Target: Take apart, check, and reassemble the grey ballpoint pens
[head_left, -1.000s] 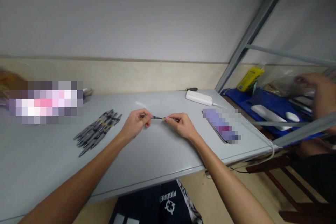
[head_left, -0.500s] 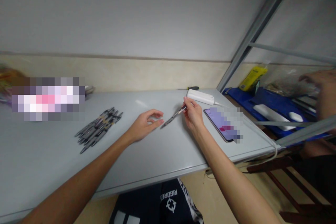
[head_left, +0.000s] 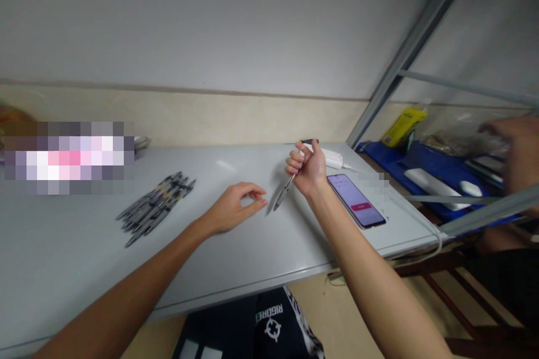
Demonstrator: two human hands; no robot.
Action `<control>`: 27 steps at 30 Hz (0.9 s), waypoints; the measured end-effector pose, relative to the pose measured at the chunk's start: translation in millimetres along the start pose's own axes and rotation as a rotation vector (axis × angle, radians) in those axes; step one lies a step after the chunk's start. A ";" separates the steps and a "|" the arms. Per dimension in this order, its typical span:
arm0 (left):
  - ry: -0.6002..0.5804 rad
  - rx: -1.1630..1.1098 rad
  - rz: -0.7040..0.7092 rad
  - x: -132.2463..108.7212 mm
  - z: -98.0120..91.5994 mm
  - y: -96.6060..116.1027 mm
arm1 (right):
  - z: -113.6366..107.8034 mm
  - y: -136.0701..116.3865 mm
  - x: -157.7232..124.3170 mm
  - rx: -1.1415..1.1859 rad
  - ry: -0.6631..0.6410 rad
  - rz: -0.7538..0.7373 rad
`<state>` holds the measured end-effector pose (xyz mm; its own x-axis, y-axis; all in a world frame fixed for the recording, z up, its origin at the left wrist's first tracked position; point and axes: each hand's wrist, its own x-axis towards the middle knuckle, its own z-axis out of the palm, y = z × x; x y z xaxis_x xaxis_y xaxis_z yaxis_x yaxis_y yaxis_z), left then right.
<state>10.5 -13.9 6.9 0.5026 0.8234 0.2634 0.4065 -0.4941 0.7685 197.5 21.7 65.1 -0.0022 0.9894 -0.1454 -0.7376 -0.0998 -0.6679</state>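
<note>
My right hand [head_left: 309, 168] is raised over the table with its fingers curled around a slim grey-and-black pen [head_left: 283, 193]. The pen slants down to the left, its lower end free. To the left of it, my left hand [head_left: 240, 206] rests near the tabletop [head_left: 236, 269], thumb and fingers curved with a gap between them and nothing inside. Farther left lies a pile of several similar pens [head_left: 155, 207], side by side on a slant. Neither hand touches the pile.
A lit phone [head_left: 357, 202] lies right of my right hand. Behind it are a white power strip [head_left: 334, 159] and a screwdriver [head_left: 309, 141]. Past the metal post [head_left: 404, 50] a blue surface [head_left: 381, 151] holds a yellow packet [head_left: 404, 126]. Another person's arm [head_left: 522, 151] shows at far right.
My right hand has turned palm up and the pen has swung to a steeper slant. My left hand has shifted slightly right and down, its fingers curving in a little more.
</note>
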 end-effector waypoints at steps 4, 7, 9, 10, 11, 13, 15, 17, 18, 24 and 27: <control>-0.041 0.052 0.059 -0.7 4.2 4.0 | 13.9 14.9 -4.5 -0.030 0.012 -0.104; -0.014 0.046 0.008 -0.6 8.2 3.8 | 19.9 30.5 -7.4 -0.099 0.014 -0.150; 0.046 0.029 -0.019 -0.2 9.7 3.6 | 20.8 42.7 -10.4 -0.161 0.006 -0.115; 0.079 0.028 -0.024 -0.1 9.9 3.6 | 20.6 48.1 -12.2 -0.184 -0.001 -0.066; 0.102 0.033 -0.026 0.0 9.7 3.6 | 20.1 52.4 -13.9 -0.191 -0.021 -0.028; 0.100 0.060 -0.021 -0.2 8.6 3.2 | 19.0 55.2 -16.4 -0.191 -0.061 0.057; 0.067 0.098 -0.005 -0.5 7.1 1.9 | 18.5 49.0 -17.2 -0.178 -0.097 0.099; 0.066 0.135 0.015 -0.5 5.5 -0.3 | 18.4 36.4 -16.1 -0.193 -0.124 0.114; 0.079 0.155 0.022 -0.2 4.8 -1.6 | 18.3 29.1 -15.2 -0.213 -0.130 0.127; 0.103 0.251 0.029 1.7 1.5 -8.6 | 14.6 2.3 -11.9 -0.234 -0.103 0.189; 0.090 0.293 0.026 1.8 0.5 -10.3 | 11.0 0.3 -11.7 -0.216 -0.104 0.179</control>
<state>7.6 -7.5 -0.8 0.4518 0.8242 0.3414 0.6034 -0.5642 0.5636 189.9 11.3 74.6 -0.1970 0.9584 -0.2064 -0.5588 -0.2827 -0.7796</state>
